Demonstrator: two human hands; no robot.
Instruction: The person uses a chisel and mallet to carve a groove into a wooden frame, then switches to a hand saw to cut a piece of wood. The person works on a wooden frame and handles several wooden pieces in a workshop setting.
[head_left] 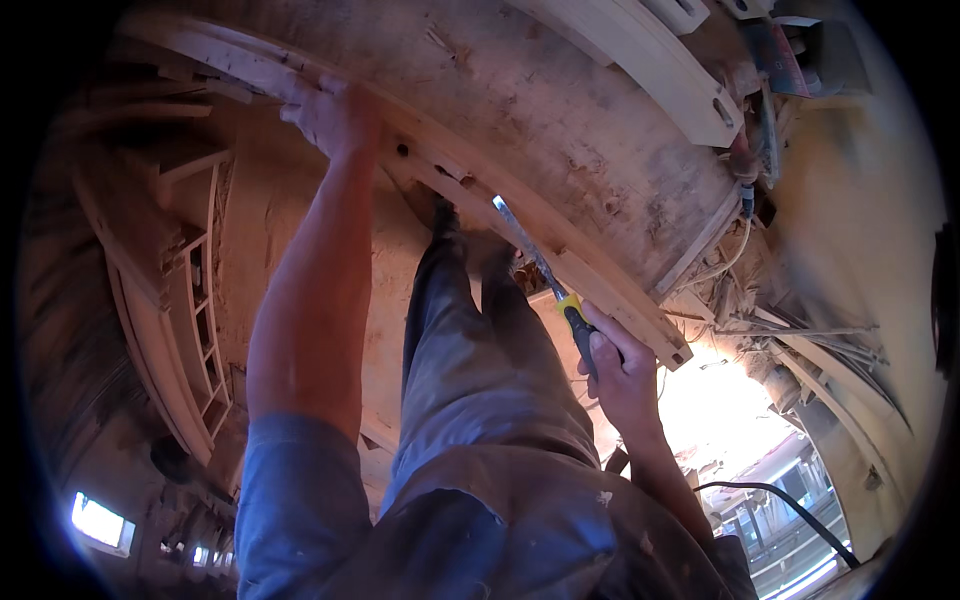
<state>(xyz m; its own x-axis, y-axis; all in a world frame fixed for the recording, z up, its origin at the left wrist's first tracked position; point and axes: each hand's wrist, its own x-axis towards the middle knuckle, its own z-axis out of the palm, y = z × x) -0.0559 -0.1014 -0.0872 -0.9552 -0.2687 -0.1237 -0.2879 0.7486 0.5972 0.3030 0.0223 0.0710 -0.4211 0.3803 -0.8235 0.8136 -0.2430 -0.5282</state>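
The left hand (335,120) is blurred, and whether its fingers grip the long wooden beam (620,310) or only rest on it cannot be told. The right hand (624,375) hides part of the handle of the chisel (550,278). Pale slotted wooden pieces (690,90) are cut off by the upper edge. Small shapes near the window (98,522) are too tiny to identify, and glare washes out the lower right.

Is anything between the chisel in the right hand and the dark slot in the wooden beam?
Nothing visible: the chisel, in the right hand, shows its tip just right of the slot. The left hand is at the beam, farther left. The tip's height above the beam can't be told.
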